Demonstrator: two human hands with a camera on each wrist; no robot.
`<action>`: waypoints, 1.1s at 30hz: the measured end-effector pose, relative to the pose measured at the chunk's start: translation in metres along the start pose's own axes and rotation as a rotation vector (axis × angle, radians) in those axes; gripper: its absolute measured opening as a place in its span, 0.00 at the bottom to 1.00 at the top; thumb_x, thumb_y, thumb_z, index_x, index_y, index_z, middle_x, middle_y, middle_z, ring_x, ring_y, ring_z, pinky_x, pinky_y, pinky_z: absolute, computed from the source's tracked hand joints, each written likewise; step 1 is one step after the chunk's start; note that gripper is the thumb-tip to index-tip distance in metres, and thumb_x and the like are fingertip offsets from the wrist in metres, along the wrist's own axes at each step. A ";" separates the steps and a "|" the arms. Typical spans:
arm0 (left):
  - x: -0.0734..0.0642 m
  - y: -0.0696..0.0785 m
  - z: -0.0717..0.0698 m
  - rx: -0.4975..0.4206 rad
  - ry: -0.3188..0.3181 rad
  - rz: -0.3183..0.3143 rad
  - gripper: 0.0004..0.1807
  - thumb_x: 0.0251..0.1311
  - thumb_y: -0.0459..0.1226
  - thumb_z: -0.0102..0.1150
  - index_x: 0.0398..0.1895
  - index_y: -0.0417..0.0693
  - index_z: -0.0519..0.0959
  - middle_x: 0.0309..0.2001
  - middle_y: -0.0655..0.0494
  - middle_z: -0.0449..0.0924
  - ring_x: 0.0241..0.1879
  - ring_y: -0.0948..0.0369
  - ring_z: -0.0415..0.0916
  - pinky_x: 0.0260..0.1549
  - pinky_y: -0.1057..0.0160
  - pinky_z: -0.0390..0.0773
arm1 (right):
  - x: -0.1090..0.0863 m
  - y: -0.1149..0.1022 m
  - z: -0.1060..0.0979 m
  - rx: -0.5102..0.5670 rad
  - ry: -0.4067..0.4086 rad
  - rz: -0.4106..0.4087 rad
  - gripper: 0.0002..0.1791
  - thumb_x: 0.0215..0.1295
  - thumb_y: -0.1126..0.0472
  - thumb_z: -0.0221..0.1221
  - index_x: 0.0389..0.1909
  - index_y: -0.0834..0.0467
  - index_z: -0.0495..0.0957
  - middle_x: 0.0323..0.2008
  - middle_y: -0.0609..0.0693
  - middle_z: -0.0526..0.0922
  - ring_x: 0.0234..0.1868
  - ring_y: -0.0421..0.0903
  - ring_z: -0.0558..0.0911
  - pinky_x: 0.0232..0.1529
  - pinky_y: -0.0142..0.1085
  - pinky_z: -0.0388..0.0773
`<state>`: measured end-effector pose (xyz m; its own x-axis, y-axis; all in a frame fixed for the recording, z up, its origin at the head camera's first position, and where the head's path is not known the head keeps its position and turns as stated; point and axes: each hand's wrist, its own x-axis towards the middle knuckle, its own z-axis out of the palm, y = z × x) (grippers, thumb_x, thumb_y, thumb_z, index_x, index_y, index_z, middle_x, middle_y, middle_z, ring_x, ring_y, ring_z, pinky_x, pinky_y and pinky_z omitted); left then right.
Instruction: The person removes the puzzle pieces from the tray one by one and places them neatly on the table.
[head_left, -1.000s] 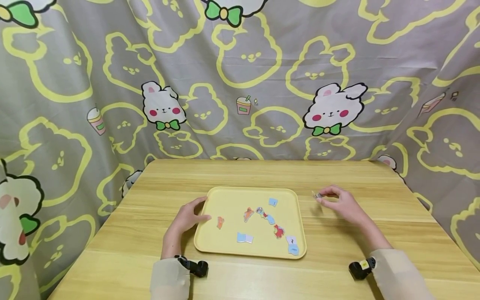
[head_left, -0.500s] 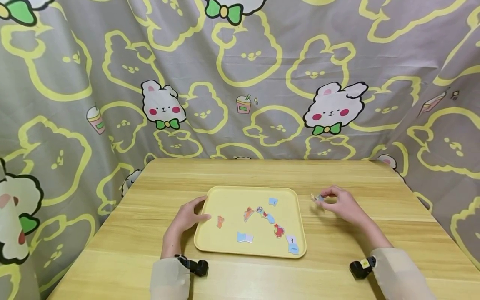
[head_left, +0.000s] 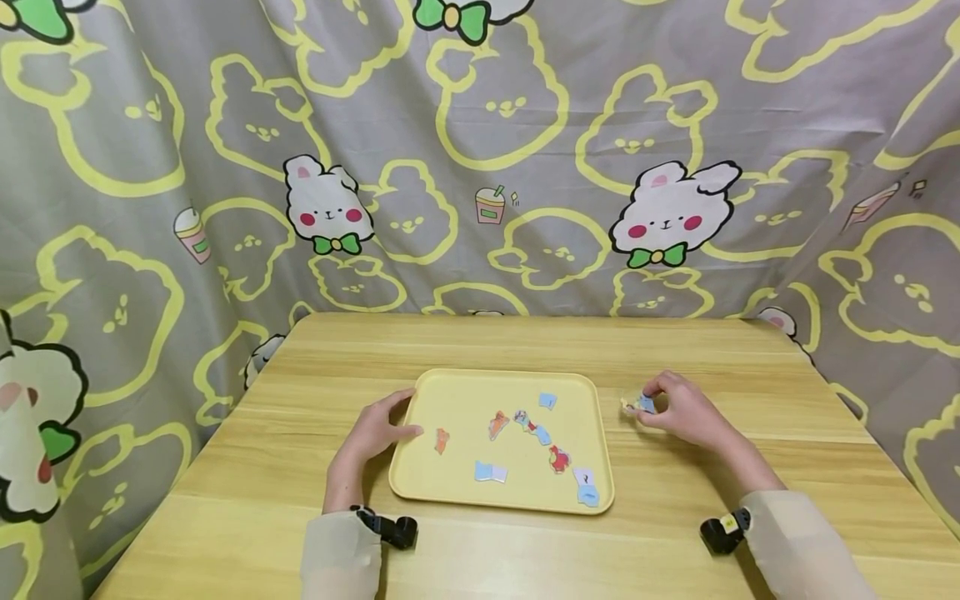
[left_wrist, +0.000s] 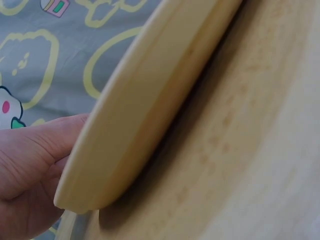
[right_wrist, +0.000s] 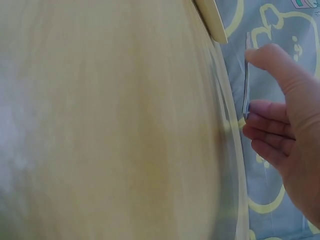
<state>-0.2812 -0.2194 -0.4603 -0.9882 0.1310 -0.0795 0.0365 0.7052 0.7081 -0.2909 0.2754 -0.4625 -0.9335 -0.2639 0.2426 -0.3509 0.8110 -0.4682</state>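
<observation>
In the head view my left hand (head_left: 375, 431) holds the left side of a yellow tray (head_left: 450, 497), thumb over the rim and fingers along the outer side. The left wrist view shows that hand (left_wrist: 37, 165) against the tray's raised rim (left_wrist: 135, 100). To the right of the tray, my right hand (head_left: 686, 410) pinches a small blue and pale-yellow puzzle piece (head_left: 643, 404) just above the table. Seen edge-on in the right wrist view, the puzzle piece (right_wrist: 247, 80) is thin and flat between the thumb and fingertips of the right hand (right_wrist: 295, 115).
Several puzzle pieces lie spread on the tray: orange pieces (head_left: 497, 425) left of centre, a red one (head_left: 558, 459) to the right, blue and lilac ones (head_left: 491, 472) near the front. A wooden table (head_left: 247, 492) carries the tray; a patterned curtain (head_left: 525, 125) hangs behind.
My right hand has turned the puzzle piece, so more of its blue face shows, and has lowered it slightly. The left hand and tray keep their places.
</observation>
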 end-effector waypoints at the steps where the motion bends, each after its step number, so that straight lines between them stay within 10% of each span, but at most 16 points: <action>1: 0.000 0.000 0.000 -0.001 0.000 -0.001 0.40 0.57 0.41 0.69 0.73 0.49 0.64 0.73 0.41 0.62 0.74 0.40 0.54 0.72 0.39 0.58 | 0.000 0.000 0.000 -0.011 -0.002 -0.006 0.19 0.53 0.54 0.70 0.39 0.64 0.79 0.39 0.55 0.81 0.43 0.52 0.80 0.45 0.47 0.77; 33: 0.000 0.001 0.000 -0.005 -0.006 -0.003 0.40 0.57 0.40 0.69 0.73 0.49 0.64 0.73 0.40 0.62 0.74 0.39 0.54 0.71 0.39 0.59 | 0.001 -0.001 0.002 -0.140 -0.071 -0.085 0.22 0.49 0.50 0.73 0.37 0.61 0.80 0.38 0.53 0.79 0.38 0.46 0.76 0.39 0.43 0.78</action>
<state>-0.2808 -0.2191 -0.4594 -0.9873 0.1334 -0.0859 0.0329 0.7018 0.7116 -0.2911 0.2733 -0.4632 -0.9057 -0.3667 0.2128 -0.4195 0.8477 -0.3246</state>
